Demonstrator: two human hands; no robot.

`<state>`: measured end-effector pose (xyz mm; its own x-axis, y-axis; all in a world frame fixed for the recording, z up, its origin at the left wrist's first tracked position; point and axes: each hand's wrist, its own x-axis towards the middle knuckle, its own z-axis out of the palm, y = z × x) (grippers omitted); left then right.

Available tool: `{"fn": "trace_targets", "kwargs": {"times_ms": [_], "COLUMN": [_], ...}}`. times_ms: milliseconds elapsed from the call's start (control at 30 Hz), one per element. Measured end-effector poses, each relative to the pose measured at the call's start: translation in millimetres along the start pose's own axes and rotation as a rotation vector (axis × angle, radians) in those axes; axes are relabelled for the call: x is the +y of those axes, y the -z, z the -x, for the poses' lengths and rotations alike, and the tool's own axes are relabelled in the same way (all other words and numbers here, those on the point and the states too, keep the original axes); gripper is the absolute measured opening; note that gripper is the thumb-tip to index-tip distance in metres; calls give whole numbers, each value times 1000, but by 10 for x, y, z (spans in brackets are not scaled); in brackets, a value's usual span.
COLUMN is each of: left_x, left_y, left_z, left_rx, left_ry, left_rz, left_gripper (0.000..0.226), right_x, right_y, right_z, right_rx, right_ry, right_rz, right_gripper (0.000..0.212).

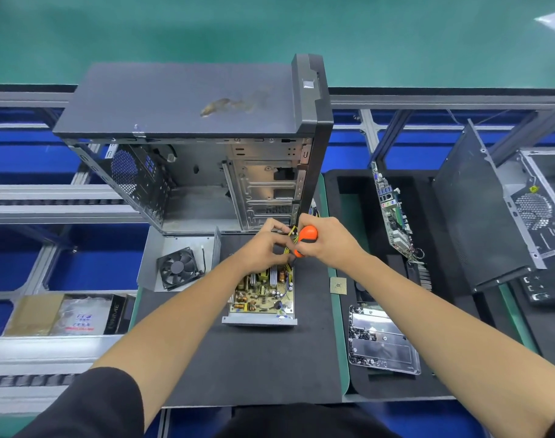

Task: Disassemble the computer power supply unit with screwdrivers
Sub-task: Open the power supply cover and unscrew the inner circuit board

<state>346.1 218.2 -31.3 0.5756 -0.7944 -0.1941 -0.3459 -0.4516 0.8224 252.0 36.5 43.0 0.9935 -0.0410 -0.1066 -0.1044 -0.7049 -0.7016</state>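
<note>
The bench (257, 368) carries a black mat, w/ the open PC case (187, 159) standing at its far edge and hemming in the work from behind. The PSU (263, 295), cover off and board exposed, lies mid-mat just in front of the case. The removed cover w/ fan (178, 267) sits to its left, a clear parts tray (380, 339) well to the right; open mat is left toward the near side. The orange screwdriver (304, 241) is gripped by the right hand (330, 238), tip aimed at the PSU's far end. The yellow wires (290, 248) appear pinched aside by the left hand (263, 245), fingers curled. The driver should prob. be kept square to the screw and the wires held clear; which screw is engaged cannot be told.
</note>
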Motion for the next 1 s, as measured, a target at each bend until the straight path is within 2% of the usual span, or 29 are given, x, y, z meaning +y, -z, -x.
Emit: {"fn": "trace_targets", "kwargs": {"times_ms": [100, 333, 733, 867, 1000], "left_x": [-10, -23, -44, -30, 9], "left_y": [20, -24, -29, -30, -33], "left_z": [-13, -6, -1, 35, 46], "left_rx": [-6, 34, 68, 79, 61], "left_ry": [8, -22, -100, -134, -101], "left_rz": [5, 19, 20, 42, 80], "left_gripper": [18, 23, 22, 24, 31], "right_x": [-9, 6, -124, -237, -393], "right_y": [-8, -30, 10, 86, 170], "right_z": [-16, -65, -101, -141, -241], "right_rx": [4, 0, -94, -149, -209], "right_ry": [4, -8, -8, 21, -26], "right_rz": [24, 39, 112, 320, 484], "right_gripper": [36, 27, 24, 24, 23]}}
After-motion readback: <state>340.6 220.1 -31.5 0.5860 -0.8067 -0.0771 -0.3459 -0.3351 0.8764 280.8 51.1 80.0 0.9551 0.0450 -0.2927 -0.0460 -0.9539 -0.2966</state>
